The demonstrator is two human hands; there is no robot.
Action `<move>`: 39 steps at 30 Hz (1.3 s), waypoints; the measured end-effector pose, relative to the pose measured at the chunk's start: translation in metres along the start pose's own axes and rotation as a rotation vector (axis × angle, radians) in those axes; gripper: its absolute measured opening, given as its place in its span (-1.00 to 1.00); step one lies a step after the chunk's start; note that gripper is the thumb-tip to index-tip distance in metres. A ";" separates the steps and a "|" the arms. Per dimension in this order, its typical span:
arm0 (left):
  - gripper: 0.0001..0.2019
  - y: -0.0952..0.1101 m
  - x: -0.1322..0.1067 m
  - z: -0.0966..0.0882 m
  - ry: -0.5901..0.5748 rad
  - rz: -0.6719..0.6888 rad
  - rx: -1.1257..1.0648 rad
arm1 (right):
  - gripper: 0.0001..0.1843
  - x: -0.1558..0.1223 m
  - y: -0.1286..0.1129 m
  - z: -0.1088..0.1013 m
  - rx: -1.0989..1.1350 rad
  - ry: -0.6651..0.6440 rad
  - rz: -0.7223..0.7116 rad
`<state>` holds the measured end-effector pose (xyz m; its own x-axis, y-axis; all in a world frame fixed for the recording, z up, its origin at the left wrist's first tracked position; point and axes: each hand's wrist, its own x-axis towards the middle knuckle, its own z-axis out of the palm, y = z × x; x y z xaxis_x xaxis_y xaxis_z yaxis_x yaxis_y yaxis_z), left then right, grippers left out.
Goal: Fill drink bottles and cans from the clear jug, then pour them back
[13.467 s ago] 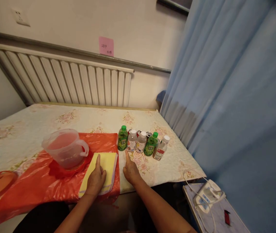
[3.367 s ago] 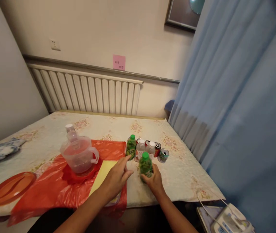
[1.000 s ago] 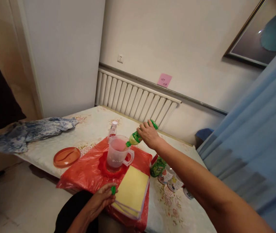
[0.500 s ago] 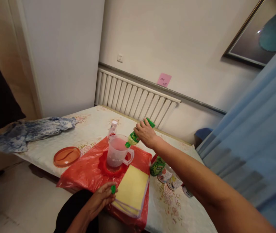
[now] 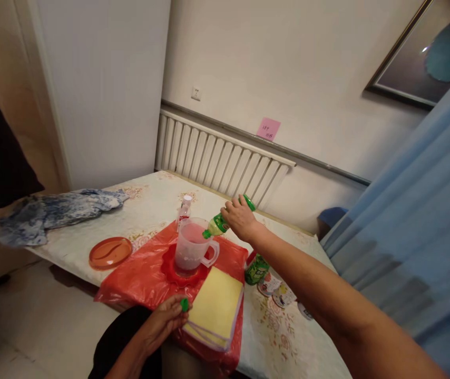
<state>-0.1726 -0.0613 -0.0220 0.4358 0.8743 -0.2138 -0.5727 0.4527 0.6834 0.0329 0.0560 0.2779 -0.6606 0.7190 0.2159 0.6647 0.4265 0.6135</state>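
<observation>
My right hand (image 5: 241,218) is wrapped round a green-labelled drink bottle (image 5: 217,225), tilted with its mouth down at the rim of a clear plastic pitcher (image 5: 187,252). Pale yellow-green liquid shows in the bottle's neck. The pitcher stands upright in a red scalloped dish (image 5: 169,269), its handle pointing right. Low in front, my left hand (image 5: 165,318) pinches a green bottle cap (image 5: 184,304) beside a stack of yellow cloths (image 5: 217,305). Whether liquid is flowing is too small to tell.
A red plastic sheet (image 5: 130,281) lies under the dish and cloths on the table (image 5: 149,195). Behind the pitcher stands a clear bottle (image 5: 184,208). An orange lid (image 5: 110,252) lies left; a green can (image 5: 256,269) and several other containers (image 5: 284,296) stand right, partly behind my forearm.
The bottle's mouth has shifted slightly left and lower over the pitcher, and the bottle lies a little flatter. My left hand keeps the cap in nearly the same place.
</observation>
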 end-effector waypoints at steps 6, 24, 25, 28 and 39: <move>-0.68 0.021 -0.009 0.017 0.070 0.036 0.018 | -0.70 -0.018 -0.008 0.018 0.265 -0.131 0.297; -0.68 0.106 0.004 0.126 0.121 0.506 0.733 | -0.46 -0.147 -0.076 0.060 1.006 0.047 0.435; -0.70 0.105 0.004 0.128 0.116 0.524 0.795 | -0.44 -0.152 -0.079 0.059 1.020 0.051 0.439; -0.71 0.103 0.001 0.135 0.115 0.594 0.953 | -0.39 -0.161 -0.085 0.057 1.047 0.059 0.444; -0.76 0.109 -0.015 0.156 0.011 0.777 1.342 | -0.47 -0.174 -0.094 0.051 1.079 0.041 0.464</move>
<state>-0.1333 -0.0520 0.1649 0.3285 0.8153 0.4768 0.3760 -0.5759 0.7259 0.1031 -0.0816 0.1437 -0.2751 0.9178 0.2862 0.7830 0.3866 -0.4873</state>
